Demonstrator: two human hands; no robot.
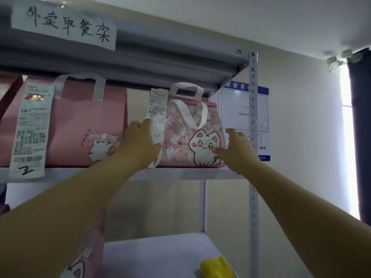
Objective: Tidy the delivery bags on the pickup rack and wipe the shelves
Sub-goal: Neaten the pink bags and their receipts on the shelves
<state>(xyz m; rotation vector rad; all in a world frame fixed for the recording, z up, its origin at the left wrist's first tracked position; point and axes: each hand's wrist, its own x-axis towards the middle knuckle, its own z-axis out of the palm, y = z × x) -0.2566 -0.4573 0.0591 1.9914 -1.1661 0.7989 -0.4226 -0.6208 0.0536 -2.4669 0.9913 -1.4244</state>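
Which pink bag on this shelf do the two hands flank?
The smaller patterned cat bag at the right end, between left hand and right hand. The larger plain bag stands to its left.

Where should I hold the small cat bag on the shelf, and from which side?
Grip the cat bag by its side walls, one hand each side, from the front. It stands upright, and its top handle sits close under the upper shelf.

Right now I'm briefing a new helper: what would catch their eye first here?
The left hand and right hand flank the small cat bag at the right end of the shelf. Left of it stands a bigger pink bag with a receipt marked 2. A yellow object lies on the shelf below.
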